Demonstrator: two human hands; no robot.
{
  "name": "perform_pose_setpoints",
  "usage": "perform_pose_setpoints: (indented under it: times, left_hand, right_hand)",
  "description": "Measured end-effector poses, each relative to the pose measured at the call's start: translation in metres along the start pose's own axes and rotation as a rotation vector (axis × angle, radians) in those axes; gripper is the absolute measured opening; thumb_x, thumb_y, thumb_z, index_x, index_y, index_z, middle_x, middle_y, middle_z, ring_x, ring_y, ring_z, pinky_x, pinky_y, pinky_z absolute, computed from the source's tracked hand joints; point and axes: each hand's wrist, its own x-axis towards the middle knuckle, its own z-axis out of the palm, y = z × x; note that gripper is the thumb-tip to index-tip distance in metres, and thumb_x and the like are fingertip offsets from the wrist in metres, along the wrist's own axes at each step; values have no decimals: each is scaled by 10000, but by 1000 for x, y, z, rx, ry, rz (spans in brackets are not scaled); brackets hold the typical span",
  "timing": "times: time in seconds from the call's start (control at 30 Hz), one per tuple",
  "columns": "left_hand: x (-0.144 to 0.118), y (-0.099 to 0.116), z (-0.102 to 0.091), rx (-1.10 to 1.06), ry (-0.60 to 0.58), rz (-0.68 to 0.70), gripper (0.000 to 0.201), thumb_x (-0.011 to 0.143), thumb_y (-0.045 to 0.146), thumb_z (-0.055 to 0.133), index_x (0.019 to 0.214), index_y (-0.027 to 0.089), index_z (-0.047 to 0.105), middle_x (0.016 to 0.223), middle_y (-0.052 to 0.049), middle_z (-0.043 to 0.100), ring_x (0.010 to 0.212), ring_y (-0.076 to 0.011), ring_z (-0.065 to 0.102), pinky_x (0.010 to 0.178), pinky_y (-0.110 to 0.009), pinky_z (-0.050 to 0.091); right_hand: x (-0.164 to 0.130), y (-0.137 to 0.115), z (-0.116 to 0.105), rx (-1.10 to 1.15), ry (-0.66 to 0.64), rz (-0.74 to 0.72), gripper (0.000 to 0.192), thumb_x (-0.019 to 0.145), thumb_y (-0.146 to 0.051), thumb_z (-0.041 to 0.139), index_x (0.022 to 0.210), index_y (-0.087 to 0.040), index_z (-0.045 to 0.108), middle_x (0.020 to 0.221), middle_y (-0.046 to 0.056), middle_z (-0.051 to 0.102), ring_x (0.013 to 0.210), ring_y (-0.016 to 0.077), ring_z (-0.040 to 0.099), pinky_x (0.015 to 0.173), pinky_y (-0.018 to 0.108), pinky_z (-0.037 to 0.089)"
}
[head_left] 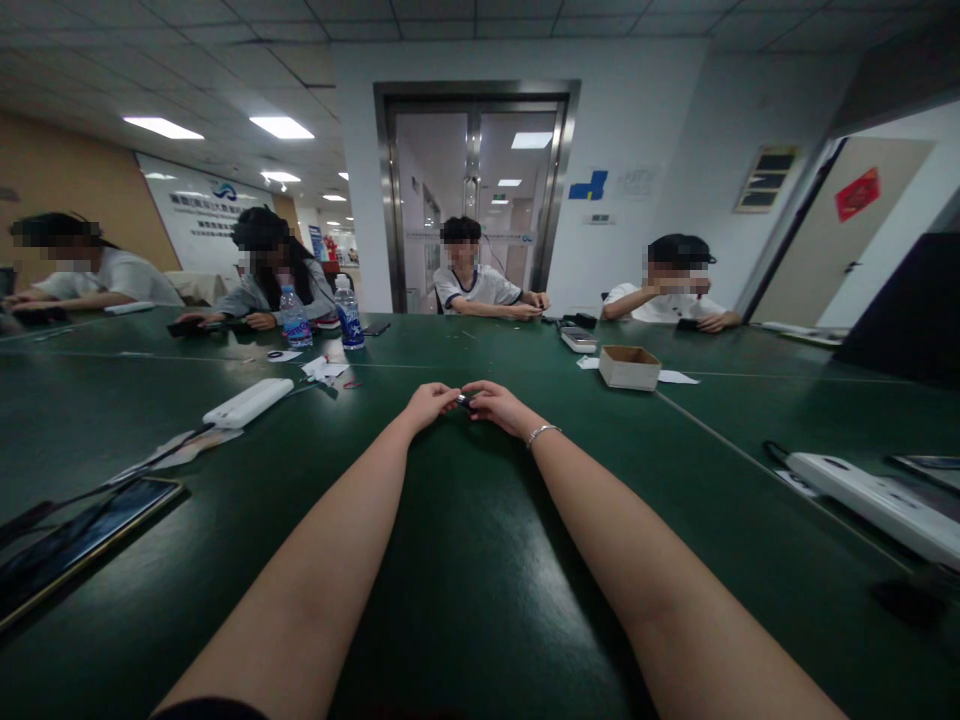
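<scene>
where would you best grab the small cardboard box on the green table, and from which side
Probably by its two long side walls, coming straight down from above. The small cardboard box sits upright and open-topped on the green table, with bare table around it. Both hands, left hand and right hand, are busy pinching a small dark object.

You see an open cardboard box (629,366) on the green tabletop (480,560); left of it stand two water bottles (349,313), nearer left a white power strip (248,402).

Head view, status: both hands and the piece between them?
Left hand and right hand pinch one small dark object together, low over the dark green table. Nothing in the way.
</scene>
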Motion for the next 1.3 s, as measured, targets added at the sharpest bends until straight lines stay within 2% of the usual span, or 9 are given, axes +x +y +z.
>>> perform_pose_setpoints:
  times: [0.07, 0.2, 0.4, 0.57, 0.73, 0.93, 1.13, 1.3]
  left_hand:
    - [0, 1, 0, -9, 4, -6, 390, 605, 490, 643, 705, 119, 579, 615, -13, 570, 554, -99, 498, 560, -245, 384]
    - [-1, 1, 1, -18, 7, -13, 385, 612, 493, 640, 695, 122, 574, 608, -10, 569, 551, -97, 500, 563, -243, 386]
    - [-1, 2, 0, -5, 2, -6, 392, 618, 500, 635, 704, 122, 577, 616, -11, 568, 554, -97, 501, 553, -237, 385]
    - [-1, 2, -1, -12, -2, -3, 393, 622, 508, 631, 695, 126, 571, 608, -7, 558, 547, -92, 492, 538, -225, 377]
    - [-3, 5, -1, 4, -4, -7, 385, 626, 504, 630, 695, 131, 569, 630, -9, 565, 558, -94, 496, 540, -225, 378]
    - [-7, 9, -1, -7, 7, -9, 396, 611, 514, 638, 677, 130, 561, 605, -1, 553, 542, -91, 484, 534, -227, 371]
    - [-7, 10, 0, -23, 1, -20, 405, 586, 514, 654, 667, 129, 557, 598, 1, 551, 531, -87, 474, 527, -225, 361]
    - [-9, 14, -1, -20, -8, -26, 403, 596, 512, 650, 683, 128, 563, 611, -4, 558, 548, -90, 485, 540, -226, 369]
  right_hand:
    - [0, 1, -1, 17, 4, -20, 269, 721, 16, 518, 920, -158, 568, 725, 4, 590, 583, 86, 569, 558, 189, 517]
    - [-1, 0, 0, 35, 36, 19, 200, 776, -43, 464, 912, -143, 571, 730, 39, 598, 616, 116, 585, 532, 208, 514]
    - [-1, 0, -1, 31, 4, -7, 299, 701, -23, 543, 959, -171, 570, 744, 9, 598, 637, 106, 580, 592, 209, 509]
    - [2, 1, -1, 47, 37, 21, 223, 753, -65, 463, 925, -155, 573, 771, 33, 610, 672, 118, 591, 596, 217, 492]
    - [-1, -1, 2, -11, -15, -21, 330, 676, -23, 538, 968, -173, 568, 779, 9, 609, 694, 109, 575, 644, 210, 478]
    - [-2, -3, 4, -21, 22, 20, 245, 737, -68, 466, 936, -158, 578, 770, 27, 607, 683, 119, 578, 645, 234, 472]
    - [-2, -2, 2, -65, -15, -29, 324, 668, -50, 557, 970, -169, 574, 749, 3, 596, 686, 106, 557, 647, 208, 455]
    - [-1, -2, 3, -31, -1, 4, 270, 705, -70, 482, 938, -160, 584, 757, 19, 607, 697, 119, 568, 676, 238, 462]
